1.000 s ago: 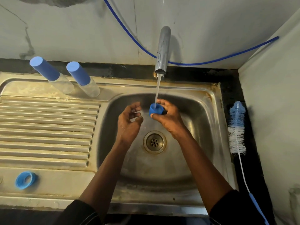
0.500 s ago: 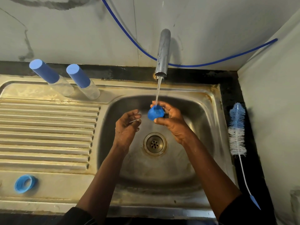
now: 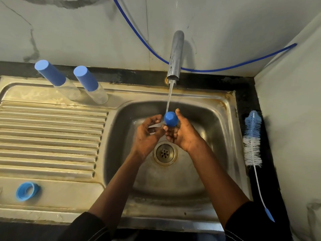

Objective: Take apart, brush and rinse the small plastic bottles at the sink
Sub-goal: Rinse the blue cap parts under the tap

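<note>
Two hands meet under running water: right hand (image 3: pixel 182 134) grips blue cap (image 3: pixel 171 118), left hand (image 3: pixel 147 134) half-curled, holding nothing.

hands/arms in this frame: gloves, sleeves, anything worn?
No gloves: left hand and right hand are bare, forearms bare too. Dark, near-black sleeves with faint thin light stripes sit pushed up near the elbows. No rings, watch or bands visible.

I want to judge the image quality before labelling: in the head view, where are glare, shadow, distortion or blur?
Head view: wide-angle bending leans the two capped bottles outward and curves the sink rim; the tap casts a soft shadow on the wall; dull glare lies on the draining ridges; the blue cap in the right hand is sharp; the left hand fingers look slightly blurred.
</note>
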